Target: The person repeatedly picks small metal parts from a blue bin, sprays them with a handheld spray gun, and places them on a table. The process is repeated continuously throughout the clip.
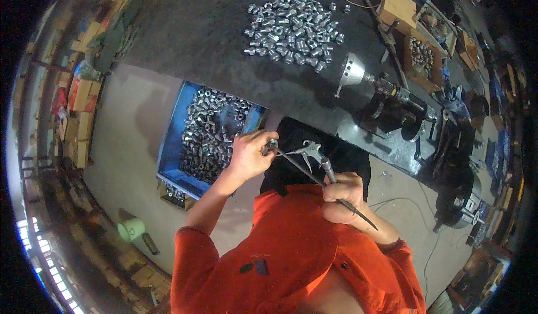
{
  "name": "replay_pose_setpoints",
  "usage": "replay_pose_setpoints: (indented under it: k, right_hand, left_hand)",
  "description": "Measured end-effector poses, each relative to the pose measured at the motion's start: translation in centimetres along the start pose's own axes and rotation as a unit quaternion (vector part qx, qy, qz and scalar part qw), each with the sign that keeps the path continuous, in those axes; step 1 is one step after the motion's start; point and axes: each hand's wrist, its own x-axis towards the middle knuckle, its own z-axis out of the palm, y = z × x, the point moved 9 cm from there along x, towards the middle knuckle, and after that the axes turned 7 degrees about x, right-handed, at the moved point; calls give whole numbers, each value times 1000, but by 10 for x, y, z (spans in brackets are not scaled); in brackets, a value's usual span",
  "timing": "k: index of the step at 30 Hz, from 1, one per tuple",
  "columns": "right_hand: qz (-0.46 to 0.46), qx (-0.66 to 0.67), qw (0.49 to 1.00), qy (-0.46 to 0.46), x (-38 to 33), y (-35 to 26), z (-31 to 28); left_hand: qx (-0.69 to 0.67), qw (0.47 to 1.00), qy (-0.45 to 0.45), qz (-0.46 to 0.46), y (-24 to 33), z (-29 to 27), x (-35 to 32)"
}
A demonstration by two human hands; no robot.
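Note:
My left hand [251, 156] pinches a small silver metal fitting [272, 144] near the right edge of the blue bin. My right hand [343, 195] is closed around a long thin dark rod [302, 169], which looks like a slim file. One end of it meets the fitting; the tapered other end sticks out below my right fist. Also rising from that fist is a short metal cylinder [328, 171]. Just beyond it, over my dark-clad lap, is a silver trigger-type air gun [310, 152]. Whether the cylinder joins the gun cannot be made out.
A blue bin [170, 137] full of metal fittings stands at my left. More fittings lie heaped [294, 28] on the dark workbench [185, 33]. To the right, a machine with a silver conical head [352, 70] is mounted near the bench edge, with boxes behind it.

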Motion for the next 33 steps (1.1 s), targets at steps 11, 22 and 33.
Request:
replay_pose_setpoints:
  k: [11, 22, 33]
  right_hand:
    - [15, -38, 991, -127, 24, 33, 34]
    - [-58, -130, 988, -55, -5, -4, -1]
    - [-12, -97, 995, -13, -23, 16, 2]
  left_hand:
    - [11, 999, -41, 9, 8, 18, -4]
    - [-14, 986, -9, -168, -59, -3, 6]
    - [-28, 994, -14, -107, -68, -9, 64]
